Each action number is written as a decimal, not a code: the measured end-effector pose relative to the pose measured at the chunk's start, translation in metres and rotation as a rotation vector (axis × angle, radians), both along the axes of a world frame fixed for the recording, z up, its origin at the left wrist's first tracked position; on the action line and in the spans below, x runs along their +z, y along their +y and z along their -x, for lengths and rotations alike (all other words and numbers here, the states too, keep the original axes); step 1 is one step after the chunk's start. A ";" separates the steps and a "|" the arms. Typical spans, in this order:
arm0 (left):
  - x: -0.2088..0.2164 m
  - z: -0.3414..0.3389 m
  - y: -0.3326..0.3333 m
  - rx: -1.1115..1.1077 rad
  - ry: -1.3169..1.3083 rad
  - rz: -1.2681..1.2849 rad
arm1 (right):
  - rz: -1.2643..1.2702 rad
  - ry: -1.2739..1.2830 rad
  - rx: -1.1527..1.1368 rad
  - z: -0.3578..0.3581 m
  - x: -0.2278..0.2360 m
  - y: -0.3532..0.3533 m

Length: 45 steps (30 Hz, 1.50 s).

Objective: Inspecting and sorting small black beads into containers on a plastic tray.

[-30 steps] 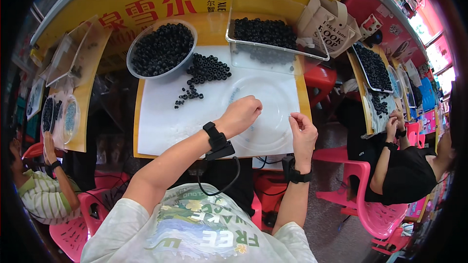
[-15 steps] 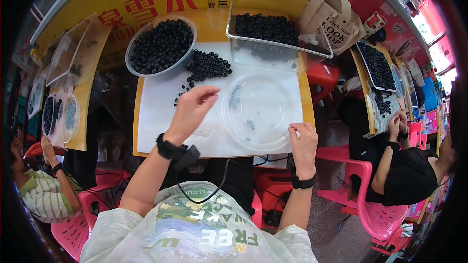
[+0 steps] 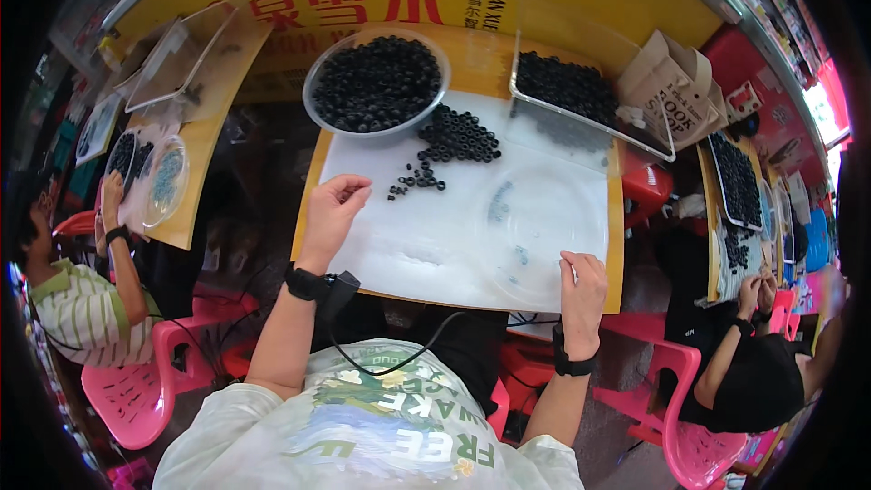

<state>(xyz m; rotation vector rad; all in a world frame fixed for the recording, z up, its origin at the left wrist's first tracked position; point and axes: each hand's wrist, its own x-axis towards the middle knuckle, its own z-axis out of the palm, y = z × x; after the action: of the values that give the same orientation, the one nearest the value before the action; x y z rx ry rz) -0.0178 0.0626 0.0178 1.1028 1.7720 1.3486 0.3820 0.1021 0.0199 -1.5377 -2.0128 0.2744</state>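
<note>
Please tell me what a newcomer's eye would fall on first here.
Probably the black beads heaped in the round bowl at the white sheet's far left corner, with more lying loose beside it. Next might come the person's bare hands: the left hand at the sheet's left side, the right hand by the near right rim of the clear plate.

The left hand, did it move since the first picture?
Yes, leftward: the left hand was right of the scattered black beads; now it's left of them.
</note>
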 end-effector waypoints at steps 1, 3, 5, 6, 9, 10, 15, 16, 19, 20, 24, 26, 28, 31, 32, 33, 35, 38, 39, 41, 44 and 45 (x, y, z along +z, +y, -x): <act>-0.004 0.000 -0.001 0.005 -0.005 -0.027 | 0.005 0.007 0.006 0.005 0.003 0.000; -0.012 0.000 -0.001 -0.017 0.027 -0.027 | 0.035 0.021 0.013 0.013 0.003 -0.001; -0.016 -0.002 -0.001 -0.032 0.060 -0.010 | 0.063 0.053 0.011 0.023 0.009 -0.004; -0.016 -0.003 -0.002 -0.033 0.077 0.008 | 0.078 0.064 0.012 0.028 0.013 -0.005; -0.017 -0.010 -0.003 -0.041 0.163 0.017 | 0.124 0.076 -0.003 0.038 0.018 -0.010; -0.017 -0.013 -0.002 -0.053 0.199 0.013 | 0.134 0.077 -0.018 0.039 0.019 -0.013; -0.022 -0.019 0.010 -0.052 0.394 -0.046 | 0.049 0.017 -0.041 0.025 0.009 -0.011; -0.030 -0.017 0.012 -0.068 0.404 -0.043 | 0.041 -0.004 -0.070 0.017 0.007 -0.010; -0.029 -0.020 0.010 -0.077 0.391 -0.028 | -0.015 -0.002 -0.098 -0.002 0.003 -0.005; -0.029 -0.019 0.010 -0.074 0.375 -0.022 | -0.029 -0.004 -0.106 -0.006 0.002 -0.004; -0.025 -0.023 0.008 -0.081 0.360 -0.022 | -0.004 -0.115 -0.106 -0.018 0.003 -0.011; -0.026 -0.019 0.006 -0.088 0.377 -0.041 | -0.001 -0.177 -0.091 -0.021 -0.002 -0.013; -0.024 -0.019 0.005 -0.094 0.362 -0.050 | -0.002 -0.237 -0.081 -0.022 -0.005 -0.014; -0.015 -0.018 0.006 -0.098 0.326 -0.050 | -0.013 -0.346 -0.096 -0.021 -0.006 -0.017; -0.010 -0.021 0.007 -0.102 0.309 -0.050 | -0.005 -0.340 -0.090 -0.023 -0.008 -0.016; -0.005 -0.022 0.010 -0.117 0.297 -0.074 | 0.027 -0.322 -0.086 -0.024 -0.009 -0.013; -0.006 -0.025 0.020 -0.187 0.354 -0.131 | 0.073 -0.303 -0.076 -0.022 -0.006 -0.010; -0.007 -0.038 0.039 -0.290 0.481 -0.178 | 0.135 -0.208 -0.098 -0.019 0.004 -0.008; -0.009 -0.042 0.046 -0.320 0.583 -0.240 | 0.166 -0.124 -0.129 -0.017 0.005 -0.009; -0.010 -0.051 0.059 -0.407 0.668 -0.261 | 0.226 0.063 -0.175 -0.014 0.009 -0.012; -0.009 -0.059 0.071 -0.466 0.815 -0.259 | 0.293 0.376 -0.211 -0.013 0.016 -0.016; -0.012 -0.060 0.075 -0.466 0.829 -0.304 | 0.310 0.483 -0.212 -0.013 0.017 -0.017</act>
<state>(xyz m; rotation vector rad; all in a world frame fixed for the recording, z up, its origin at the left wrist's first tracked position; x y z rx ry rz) 0.0421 0.1371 0.0061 2.3213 1.6626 0.9349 0.3952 0.0853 0.0372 -1.6578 -1.4671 0.8171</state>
